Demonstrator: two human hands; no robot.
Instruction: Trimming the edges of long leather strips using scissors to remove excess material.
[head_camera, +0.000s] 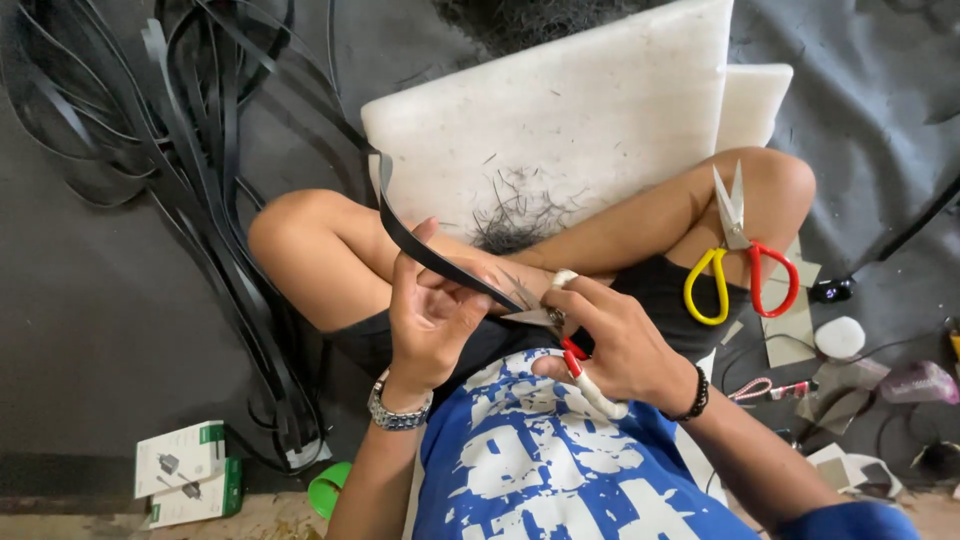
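**Both hands closed: L on black strip, R on scissors**

Gripping w/ fingers curled, the left hand pinches a black strip between thumb and fingers, approx. frame centre. Strip runs up toward 11 o'clock, curving past the edge of a white foam pad; its far end merges into the pile of black strips at 10 o'clock, so exact length can't be made out.

Right hand, just at 3 o'clock of the left, is clamped shut around the handles of small scissors. Handles wrapped in white w/ a red bit showing; most of them hidden inside the fist. Blades meet the strip's near end, touching it, but whether blades are apart or together is hard to tell — fingers and strip overlap there.

A 2nd pair, yellow-and-red scissors, rests on the person's knee at 2 o'clock, blades pointing up, untouched. Black clippings lie scattered on the foam at 12 o'clock. Wristwatch on L wrist, dark bead bracelet on R. White-green boxes at 8 o'clock; clutter at 4 o'clock is partly cut off by frame edge, items unclear.
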